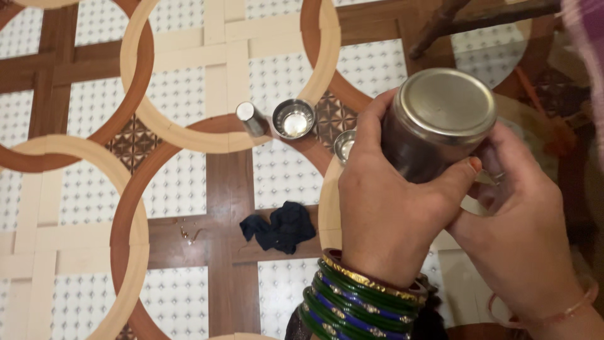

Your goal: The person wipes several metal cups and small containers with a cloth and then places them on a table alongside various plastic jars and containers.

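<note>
Two hands share one load: your left hand (384, 214) wraps the side of the steel container (437, 123), thumb pressed on its wall, while your right hand (519, 233) cups it from the other side, fingers closed on it. You hold it up above the patterned floor (94, 189), flat end toward you. Polished metal looks rigid and probably slick, so keep your grip around the barrel, not the rim. Below stand a small steel bowl (293, 118), a steel tumbler (250, 118) and a dark cloth (281, 226).
</note>
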